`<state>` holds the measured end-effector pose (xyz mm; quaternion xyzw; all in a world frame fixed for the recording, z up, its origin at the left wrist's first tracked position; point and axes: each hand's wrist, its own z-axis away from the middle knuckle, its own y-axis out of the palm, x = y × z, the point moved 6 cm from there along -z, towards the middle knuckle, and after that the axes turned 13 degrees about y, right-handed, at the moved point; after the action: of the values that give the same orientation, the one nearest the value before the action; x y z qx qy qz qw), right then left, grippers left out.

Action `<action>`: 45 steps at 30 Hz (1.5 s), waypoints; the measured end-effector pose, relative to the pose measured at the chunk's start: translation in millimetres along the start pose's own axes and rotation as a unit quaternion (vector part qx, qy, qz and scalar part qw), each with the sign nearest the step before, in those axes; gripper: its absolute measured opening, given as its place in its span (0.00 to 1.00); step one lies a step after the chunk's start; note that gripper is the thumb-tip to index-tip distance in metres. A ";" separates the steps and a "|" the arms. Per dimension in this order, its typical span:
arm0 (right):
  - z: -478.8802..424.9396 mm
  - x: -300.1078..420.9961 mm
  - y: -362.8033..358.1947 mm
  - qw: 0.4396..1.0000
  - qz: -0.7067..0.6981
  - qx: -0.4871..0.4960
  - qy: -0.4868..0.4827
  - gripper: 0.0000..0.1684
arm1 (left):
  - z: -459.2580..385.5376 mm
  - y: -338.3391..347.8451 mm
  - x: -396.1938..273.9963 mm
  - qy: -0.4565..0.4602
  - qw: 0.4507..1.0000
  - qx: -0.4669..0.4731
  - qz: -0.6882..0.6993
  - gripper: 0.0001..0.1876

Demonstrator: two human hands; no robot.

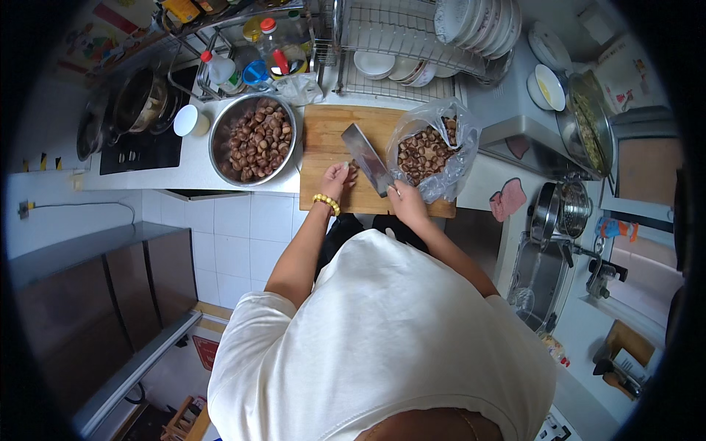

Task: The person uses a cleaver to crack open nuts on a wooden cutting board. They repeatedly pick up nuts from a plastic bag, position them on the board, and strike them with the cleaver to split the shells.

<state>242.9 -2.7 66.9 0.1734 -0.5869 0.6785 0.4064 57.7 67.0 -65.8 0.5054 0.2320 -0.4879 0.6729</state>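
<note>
My right hand (406,199) grips the handle of a cleaver (367,159), whose broad blade reaches up and left over the wooden cutting board (328,124). Left of the blade, my left hand (336,181) is at a small brown piece, apparently a chestnut (353,165), with its fingertips; the hold is partly hidden. A clear plastic bag (462,160) of chestnuts (423,154) lies open on the board's right side. Left of the board stands a steel bowl (215,157) with many chestnuts (259,140).
A white cup (191,121) stands between the steel bowl and the cooktop (143,149). Bottles (273,47) and a wire dish rack (386,52) line the back. A pink cloth (508,199) lies on the right counter, near the sink (538,275).
</note>
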 end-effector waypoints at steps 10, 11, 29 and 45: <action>10.3 -14.5 -30.1 0.965 -0.132 0.071 0.214 0.15 | -22.9 37.8 7.9 -0.035 0.993 0.057 0.102 0.09; 8.5 -12.8 -38.7 0.975 -0.119 0.031 0.187 0.15 | -25.2 36.1 8.4 -0.018 0.997 0.072 0.015 0.10; 18.9 4.0 -27.0 0.996 0.078 -0.005 0.052 0.11 | -7.4 28.9 -31.7 0.276 0.804 0.020 -0.527 0.12; 17.5 -6.9 -1.9 0.992 0.123 0.012 0.023 0.13 | -12.3 -28.6 -10.2 0.191 0.923 -0.017 -0.333 0.06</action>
<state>244.3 -21.6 67.7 0.0889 -0.5864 0.7340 0.3308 30.2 82.0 -75.2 0.4705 0.5194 -0.5743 0.4231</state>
